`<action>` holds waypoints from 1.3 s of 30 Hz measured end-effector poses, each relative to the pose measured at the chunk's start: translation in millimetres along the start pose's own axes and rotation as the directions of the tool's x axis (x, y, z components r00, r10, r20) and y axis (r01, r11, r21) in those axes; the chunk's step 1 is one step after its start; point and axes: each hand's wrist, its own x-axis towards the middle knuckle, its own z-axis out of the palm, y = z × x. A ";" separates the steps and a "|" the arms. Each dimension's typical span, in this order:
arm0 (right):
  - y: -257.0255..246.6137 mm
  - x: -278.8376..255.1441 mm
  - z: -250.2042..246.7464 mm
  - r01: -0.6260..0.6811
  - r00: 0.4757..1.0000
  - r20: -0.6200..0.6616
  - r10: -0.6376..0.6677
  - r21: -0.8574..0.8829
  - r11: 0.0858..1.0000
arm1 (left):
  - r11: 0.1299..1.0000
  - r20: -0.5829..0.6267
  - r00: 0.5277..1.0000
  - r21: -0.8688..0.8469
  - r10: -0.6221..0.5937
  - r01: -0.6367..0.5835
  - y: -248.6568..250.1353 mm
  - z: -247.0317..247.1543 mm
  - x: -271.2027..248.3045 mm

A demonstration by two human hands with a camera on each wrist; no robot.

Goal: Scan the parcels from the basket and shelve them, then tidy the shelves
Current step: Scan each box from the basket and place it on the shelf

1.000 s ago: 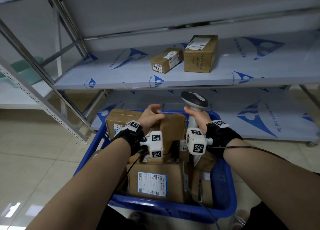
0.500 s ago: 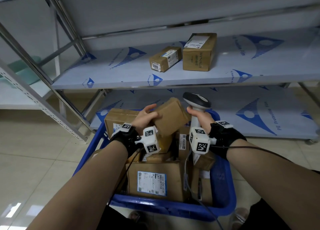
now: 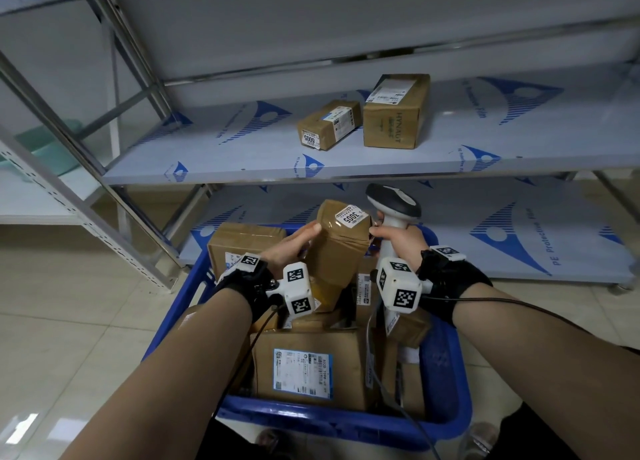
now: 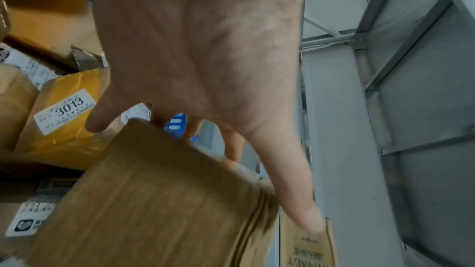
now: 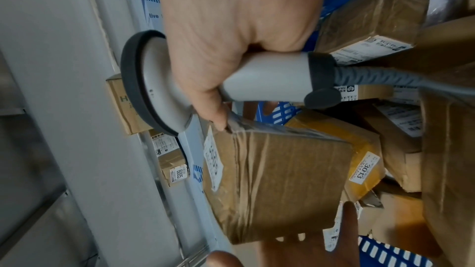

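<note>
A brown taped parcel (image 3: 341, 252) (image 4: 159, 200) (image 5: 277, 180) with a white "3005" label on its upper end is held above the blue basket (image 3: 329, 421). My left hand (image 3: 294, 248) (image 4: 200, 48) grips it from the left, thumb on top and fingers underneath. My right hand (image 3: 398, 241) (image 5: 231, 27) is curled round the handle of a grey-and-white barcode scanner (image 3: 393, 203) (image 5: 159, 80), and its thumb tip touches the parcel's right corner. The scanner head sits just right of the label. Several more brown parcels fill the basket.
On the middle shelf (image 3: 242, 155) lie a small parcel labelled 6005 (image 3: 329, 124) and a taller HYNAUT box (image 3: 394, 111). The bottom shelf (image 3: 519, 231) runs behind the basket. A yellow parcel marked 3013 (image 4: 66, 121) lies in the basket. The scanner cable trails across the parcels.
My left hand has lifted the parcel out of the basket and turned it so the labelled end faces up. The right hand with the scanner has closed in on it.
</note>
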 end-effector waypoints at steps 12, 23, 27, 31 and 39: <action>-7.0 -3.5 9.8 -0.021 1.000 0.018 0.024 -0.113 0.993 | 0.988 -0.067 0.996 -0.147 -0.053 0.042 -2.7 -1.0 2.9; -13.3 -6.6 15.4 -0.077 0.994 0.083 0.074 0.033 0.996 | 0.952 -0.169 0.983 -0.284 0.068 -0.115 -3.3 5.1 8.4; -18.4 -2.7 14.2 -0.028 0.999 0.029 0.029 -0.023 0.999 | 0.988 -0.075 0.997 -0.152 0.027 -0.038 4.3 3.1 2.3; -24.2 -0.8 14.1 0.003 1.000 0.002 -0.003 -0.092 0.996 | 0.999 -0.074 0.997 -0.036 0.030 -0.033 9.7 -0.6 -1.9; -26.3 -0.6 23.6 0.055 0.993 0.116 -0.038 -0.141 0.988 | 0.997 -0.004 1.000 -0.073 0.012 -0.013 -0.8 10.7 9.9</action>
